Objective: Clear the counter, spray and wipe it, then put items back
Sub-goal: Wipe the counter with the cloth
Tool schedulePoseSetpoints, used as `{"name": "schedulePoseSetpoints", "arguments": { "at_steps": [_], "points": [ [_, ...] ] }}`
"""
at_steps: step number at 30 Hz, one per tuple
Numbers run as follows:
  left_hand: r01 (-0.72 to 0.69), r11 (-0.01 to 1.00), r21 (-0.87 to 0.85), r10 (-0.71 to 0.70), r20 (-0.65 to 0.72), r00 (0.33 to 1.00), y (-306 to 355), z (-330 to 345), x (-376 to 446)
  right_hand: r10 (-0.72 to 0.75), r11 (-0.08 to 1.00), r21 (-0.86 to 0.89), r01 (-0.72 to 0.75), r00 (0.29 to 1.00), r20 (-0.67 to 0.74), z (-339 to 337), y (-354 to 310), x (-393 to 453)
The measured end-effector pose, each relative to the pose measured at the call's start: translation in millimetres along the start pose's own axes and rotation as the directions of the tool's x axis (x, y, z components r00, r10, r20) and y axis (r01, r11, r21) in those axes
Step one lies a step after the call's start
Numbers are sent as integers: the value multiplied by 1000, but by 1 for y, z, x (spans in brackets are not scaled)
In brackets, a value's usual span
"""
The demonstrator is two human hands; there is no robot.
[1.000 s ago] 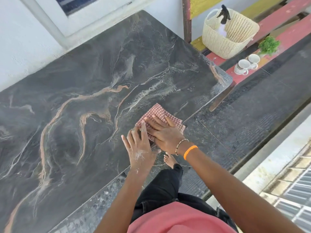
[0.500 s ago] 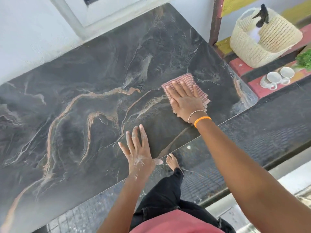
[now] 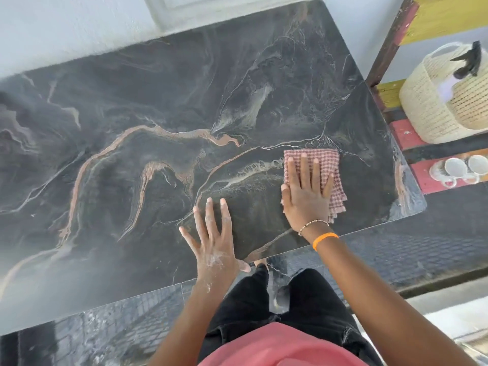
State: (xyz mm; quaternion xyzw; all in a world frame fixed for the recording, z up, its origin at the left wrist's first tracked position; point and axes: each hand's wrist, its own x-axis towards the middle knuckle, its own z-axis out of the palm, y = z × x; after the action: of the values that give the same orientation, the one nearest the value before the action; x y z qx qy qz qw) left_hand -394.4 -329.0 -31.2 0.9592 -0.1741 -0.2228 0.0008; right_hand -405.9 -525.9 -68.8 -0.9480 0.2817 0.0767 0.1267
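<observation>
A dark marble-patterned counter (image 3: 132, 180) fills most of the view, with nothing on it but a folded red-and-white checked cloth (image 3: 328, 165) near its right end. My right hand (image 3: 306, 191) presses flat on the cloth, fingers straight and spread. My left hand (image 3: 214, 239) rests flat on the bare counter near the front edge, fingers spread, with white residue on its back. The cleared items stand on a bench to the right: a woven basket (image 3: 427, 112) holding a spray bottle (image 3: 467, 62), and two white cups (image 3: 462, 167).
A white wall and a window frame (image 3: 169, 11) run along the counter's far edge. The red and yellow bench (image 3: 406, 133) sits right beside the counter's right end. A dark tiled floor (image 3: 422, 247) and my legs lie below the front edge.
My right hand has slid the cloth from the front edge out across the right part of the counter. My left hand has stayed flat near the front edge. The camera has shifted.
</observation>
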Motion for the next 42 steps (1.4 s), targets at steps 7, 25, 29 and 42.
{"name": "schedulePoseSetpoints", "arguments": {
  "at_steps": [7,25,29,42],
  "points": [
    [231,962,-142,-242,-67,968,7,3,-23,-471,877,-44,478,875,110,7,-86,23],
    [68,988,-139,-91,-169,981,172,20,-29,-352,930,-98,355,935,46,-57,167,95],
    [74,992,-98,-91,-187,978,188,19,-21,-295,952,-67,298,954,49,-63,180,110],
    [108,990,-91,-126,-224,966,181,23,-17,-305,951,-16,310,942,138,-42,247,-41]
  ]
}}
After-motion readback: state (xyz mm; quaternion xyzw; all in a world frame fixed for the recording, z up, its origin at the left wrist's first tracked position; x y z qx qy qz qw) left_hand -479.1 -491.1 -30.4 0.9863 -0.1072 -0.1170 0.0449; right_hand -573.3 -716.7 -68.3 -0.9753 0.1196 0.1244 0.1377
